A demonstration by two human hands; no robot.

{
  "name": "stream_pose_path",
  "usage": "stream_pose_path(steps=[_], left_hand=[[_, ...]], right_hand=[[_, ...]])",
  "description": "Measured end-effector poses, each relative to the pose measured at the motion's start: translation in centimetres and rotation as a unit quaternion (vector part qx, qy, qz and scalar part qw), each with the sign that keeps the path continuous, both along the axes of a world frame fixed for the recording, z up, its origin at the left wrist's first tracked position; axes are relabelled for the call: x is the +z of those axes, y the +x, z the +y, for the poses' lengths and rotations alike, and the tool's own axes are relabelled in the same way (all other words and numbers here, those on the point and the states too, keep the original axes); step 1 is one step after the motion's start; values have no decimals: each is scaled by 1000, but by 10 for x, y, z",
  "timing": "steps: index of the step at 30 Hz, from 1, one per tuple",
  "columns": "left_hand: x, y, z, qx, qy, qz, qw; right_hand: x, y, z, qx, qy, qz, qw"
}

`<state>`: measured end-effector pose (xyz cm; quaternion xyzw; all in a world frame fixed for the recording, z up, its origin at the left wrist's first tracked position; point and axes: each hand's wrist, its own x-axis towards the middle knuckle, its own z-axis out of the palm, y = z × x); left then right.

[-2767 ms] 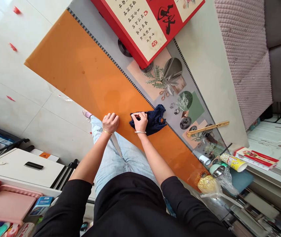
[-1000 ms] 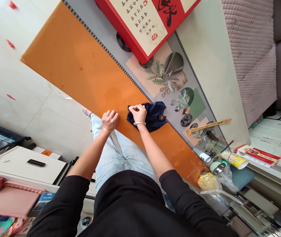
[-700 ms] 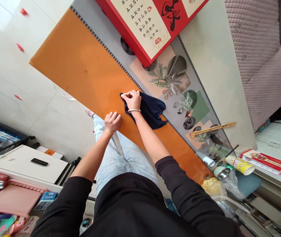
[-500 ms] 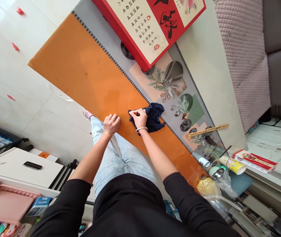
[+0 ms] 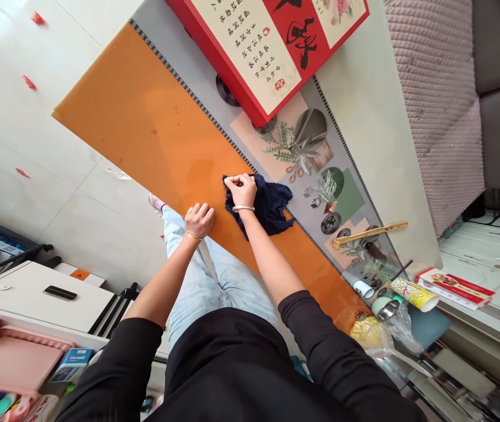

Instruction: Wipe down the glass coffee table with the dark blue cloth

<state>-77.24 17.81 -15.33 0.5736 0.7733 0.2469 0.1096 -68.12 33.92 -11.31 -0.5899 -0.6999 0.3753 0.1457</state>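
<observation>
A crumpled dark blue cloth (image 5: 274, 208) lies partly on the orange tabletop (image 5: 157, 129) and partly over the patterned border of the grey mat (image 5: 291, 132). My right hand (image 5: 241, 189) pinches the cloth's left edge, fingers pressed together on it. To the left, my left hand (image 5: 199, 220) rests curled at the table's near edge, apart from the cloth. Its fingers are folded in, and whatever may be under them is hidden.
A large red box (image 5: 271, 47) stands on the mat at the top. A wooden stick (image 5: 373, 232), a white cup (image 5: 363, 288), a green bowl (image 5: 384, 309) and a yellow popcorn cup (image 5: 417, 295) are to the right. A drawer cabinet (image 5: 38, 299) stands behind on the left.
My right hand has moved up and slightly left, drawing the cloth's left edge with it. The cloth's right end stays in place. My left hand has not moved.
</observation>
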Motion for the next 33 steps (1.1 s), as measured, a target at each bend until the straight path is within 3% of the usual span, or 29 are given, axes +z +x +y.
stream_pose_path(steps=[4, 8, 13, 16, 21, 33], left_hand=[[0, 0, 0, 3, -6, -29, 1000], [-2, 0, -1, 0, -5, -20, 1000], [-2, 0, -1, 5, -1, -28, 1000], [-1, 0, -1, 8, -2, -36, 999], [3, 0, 0, 10, -15, -23, 1000], [3, 0, 1, 16, -29, -60, 998]], right_hand=[[-2, -1, 0, -4, -23, -8, 1000], [-4, -3, 1, -12, 5, -6, 1000], [12, 33, -39, 33, -37, -22, 998], [14, 35, -55, 28, -44, -26, 998], [7, 14, -50, 42, -30, -14, 999], [11, 22, -56, 18, -58, -23, 998]])
